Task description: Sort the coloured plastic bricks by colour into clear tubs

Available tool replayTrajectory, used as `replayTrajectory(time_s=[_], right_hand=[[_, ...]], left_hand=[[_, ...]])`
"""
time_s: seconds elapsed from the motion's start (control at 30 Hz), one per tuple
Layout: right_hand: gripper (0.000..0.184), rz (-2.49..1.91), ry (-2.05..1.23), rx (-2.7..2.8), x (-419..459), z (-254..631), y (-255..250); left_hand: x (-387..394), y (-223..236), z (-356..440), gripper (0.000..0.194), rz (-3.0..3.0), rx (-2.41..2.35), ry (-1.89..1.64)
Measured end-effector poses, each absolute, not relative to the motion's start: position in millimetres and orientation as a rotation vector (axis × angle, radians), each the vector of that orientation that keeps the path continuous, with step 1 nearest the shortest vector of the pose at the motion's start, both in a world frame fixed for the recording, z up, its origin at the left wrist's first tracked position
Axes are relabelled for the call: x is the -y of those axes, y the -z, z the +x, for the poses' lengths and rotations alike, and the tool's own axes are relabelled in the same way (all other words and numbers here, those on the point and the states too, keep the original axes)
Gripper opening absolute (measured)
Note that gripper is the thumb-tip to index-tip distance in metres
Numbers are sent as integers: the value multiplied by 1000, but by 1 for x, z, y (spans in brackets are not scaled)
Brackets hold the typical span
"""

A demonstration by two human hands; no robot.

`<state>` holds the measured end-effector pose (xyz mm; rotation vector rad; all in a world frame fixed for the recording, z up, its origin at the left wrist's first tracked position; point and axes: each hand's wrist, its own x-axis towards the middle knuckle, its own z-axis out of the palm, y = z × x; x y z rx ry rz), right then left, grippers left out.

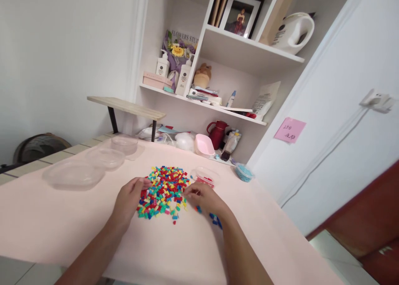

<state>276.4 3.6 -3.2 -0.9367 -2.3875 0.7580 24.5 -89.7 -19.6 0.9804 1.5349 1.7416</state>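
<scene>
A loose pile of small coloured toy bricks (165,187), in red, yellow, green, blue and white, lies on the pink tabletop (168,247). My left hand (129,195) rests at the pile's left edge, fingers stretched towards the bricks and no brick visible in it. At the right edge, my right hand (202,195) has its fingers curled into a pinch; whatever is between them is too small to make out. Behind it stands a clear tub (215,175) with red bricks inside. Several blue bricks (215,220) lie partly hidden beside my right forearm.
Clear plastic containers (73,175) stand in a row on the left. A bowl of light-blue pieces (245,172) sits at the right edge. Along the back are a pink tub (204,145), a red jug (218,133) and bottles, below a shelf unit (237,48). A small wooden stand (124,105) rises back left.
</scene>
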Motion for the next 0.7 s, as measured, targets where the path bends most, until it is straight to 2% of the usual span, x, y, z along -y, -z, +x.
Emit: replayTrajectory(time_s=[0.17,0.27,0.47,0.7], right_hand=[[36,-947,-787,2485,-4,277,8],[34,-1015,-831,2460,-2,278,7],[32,-931,-616,2513,5,271,-1],[27,-1017,-609,2543,0,274,6]], left_hand=[[90,20,25,41,991,-1539,-1707],[90,20,25,41,997,-1538,-1700],[91,18,26,41,1004,-1536,-1685],[89,21,24,40,1025,-1526,-1691]])
